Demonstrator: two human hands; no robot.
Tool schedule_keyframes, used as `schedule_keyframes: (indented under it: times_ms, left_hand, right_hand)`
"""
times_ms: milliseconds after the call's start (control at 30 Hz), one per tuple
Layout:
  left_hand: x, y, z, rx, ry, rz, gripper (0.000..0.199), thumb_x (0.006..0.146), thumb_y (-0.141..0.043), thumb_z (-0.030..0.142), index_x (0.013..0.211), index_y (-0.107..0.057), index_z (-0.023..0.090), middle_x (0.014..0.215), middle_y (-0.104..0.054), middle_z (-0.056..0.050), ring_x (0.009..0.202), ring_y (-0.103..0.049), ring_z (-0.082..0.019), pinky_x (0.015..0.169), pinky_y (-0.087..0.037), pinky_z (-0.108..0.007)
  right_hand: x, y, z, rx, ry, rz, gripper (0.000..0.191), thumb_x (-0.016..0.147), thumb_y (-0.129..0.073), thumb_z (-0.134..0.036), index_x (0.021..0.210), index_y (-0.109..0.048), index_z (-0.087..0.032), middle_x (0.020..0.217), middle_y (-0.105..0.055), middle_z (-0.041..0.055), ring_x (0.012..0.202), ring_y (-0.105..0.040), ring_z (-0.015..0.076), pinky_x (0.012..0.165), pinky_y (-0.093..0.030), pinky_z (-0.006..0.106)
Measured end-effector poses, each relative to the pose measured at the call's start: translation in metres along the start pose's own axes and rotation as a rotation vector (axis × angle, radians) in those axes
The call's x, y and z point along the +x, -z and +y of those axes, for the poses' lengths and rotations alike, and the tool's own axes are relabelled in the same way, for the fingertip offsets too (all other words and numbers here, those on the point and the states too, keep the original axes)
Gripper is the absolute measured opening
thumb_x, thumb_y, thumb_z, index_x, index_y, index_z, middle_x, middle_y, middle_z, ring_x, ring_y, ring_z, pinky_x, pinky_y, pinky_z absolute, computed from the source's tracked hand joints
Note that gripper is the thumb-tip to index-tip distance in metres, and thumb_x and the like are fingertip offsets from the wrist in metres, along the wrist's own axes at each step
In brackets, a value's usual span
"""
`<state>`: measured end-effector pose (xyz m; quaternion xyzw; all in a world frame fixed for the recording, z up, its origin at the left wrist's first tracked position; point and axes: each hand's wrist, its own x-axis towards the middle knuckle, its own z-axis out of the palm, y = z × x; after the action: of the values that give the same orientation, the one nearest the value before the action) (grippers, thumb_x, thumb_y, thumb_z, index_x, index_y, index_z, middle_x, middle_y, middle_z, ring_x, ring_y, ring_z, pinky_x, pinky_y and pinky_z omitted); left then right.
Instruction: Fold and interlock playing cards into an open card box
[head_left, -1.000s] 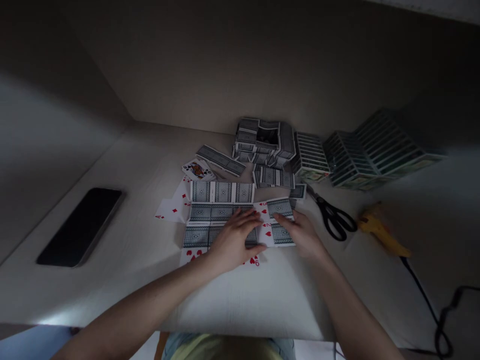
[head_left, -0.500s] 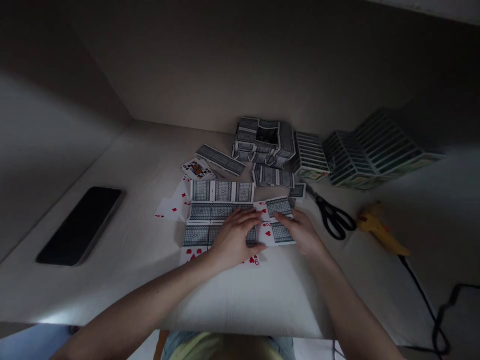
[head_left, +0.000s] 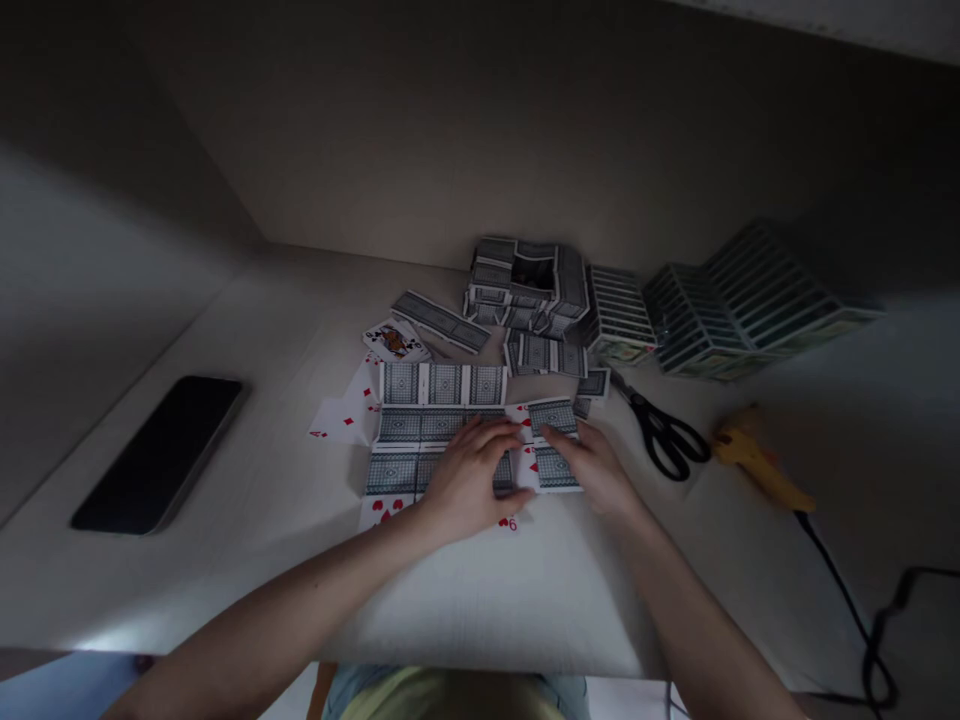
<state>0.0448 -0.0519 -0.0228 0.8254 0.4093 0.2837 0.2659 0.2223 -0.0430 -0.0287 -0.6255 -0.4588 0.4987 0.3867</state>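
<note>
A panel of joined playing cards [head_left: 399,424], mostly backs up, lies in front of me. My left hand [head_left: 474,468] rests flat on its right part, fingers spread and thumb apart. At the panel's right end, my right hand [head_left: 594,462] grips a pair of playing cards [head_left: 552,416], thumb on top and the other fingers hidden at the outer edge. A strip of red heart faces [head_left: 524,466] shows between that pair and the panel. More heart faces [head_left: 386,510] stick out along the near edge.
Behind the panel stands a box-like card structure [head_left: 491,272], with loose card strips [head_left: 442,320] and face-up cards [head_left: 349,408] nearby. Slatted card structures [head_left: 705,315], black-handled scissors [head_left: 666,436] and a yellow glue gun [head_left: 761,462] with a cord lie right. A phone [head_left: 161,455] lies left.
My right hand has shifted slightly left with the pair of playing cards, narrowing the visible strip of heart faces. My left hand has stayed almost in place.
</note>
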Motion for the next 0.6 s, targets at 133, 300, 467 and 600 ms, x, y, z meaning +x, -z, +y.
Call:
schedule_keyframes:
  times_ms: [133,300,467,600]
  left_hand:
    - [0.000,0.005,-0.005,-0.028,0.013,0.060,0.026,0.079,-0.050,0.030,0.104,-0.051,0.019,0.119,-0.051,-0.007,0.116,-0.042,-0.019,0.098,-0.037,-0.039]
    - [-0.002,0.008,-0.009,0.208,0.009,0.012,0.031,0.084,-0.041,0.023,0.113,-0.049,0.016,0.123,-0.048,-0.008,0.119,-0.039,-0.021,0.101,-0.034,-0.039]
    - [-0.003,0.008,-0.010,0.288,-0.081,-0.096,0.037,0.085,-0.039,0.029,0.120,-0.045,0.015,0.129,-0.044,-0.008,0.124,-0.032,-0.022,0.105,-0.027,-0.040]
    - [-0.002,0.008,-0.016,0.270,-0.082,-0.162,0.045,0.085,-0.040,0.034,0.126,-0.039,0.015,0.135,-0.037,-0.008,0.127,-0.026,-0.021,0.105,-0.026,-0.039]
  right_hand:
    - [0.003,0.003,-0.001,-0.094,0.016,0.066,0.036,0.071,-0.052,-0.047,0.091,-0.058,-0.018,0.086,-0.067,0.0051,0.076,-0.061,0.0207,0.068,-0.047,0.032]
    - [0.002,0.010,-0.006,-0.309,0.080,0.150,0.033,0.073,-0.050,-0.045,0.093,-0.056,-0.020,0.086,-0.066,0.0053,0.075,-0.061,0.0207,0.067,-0.047,0.033]
    - [0.001,0.018,-0.009,-0.467,0.191,0.220,0.044,0.075,-0.048,-0.041,0.112,-0.048,-0.018,0.098,-0.063,0.0095,0.086,-0.060,0.0236,0.074,-0.046,0.036]
    - [0.004,0.019,-0.005,-0.561,0.273,0.213,0.058,0.078,-0.044,-0.037,0.130,-0.031,-0.015,0.114,-0.056,0.0130,0.096,-0.057,0.0239,0.081,-0.045,0.038]
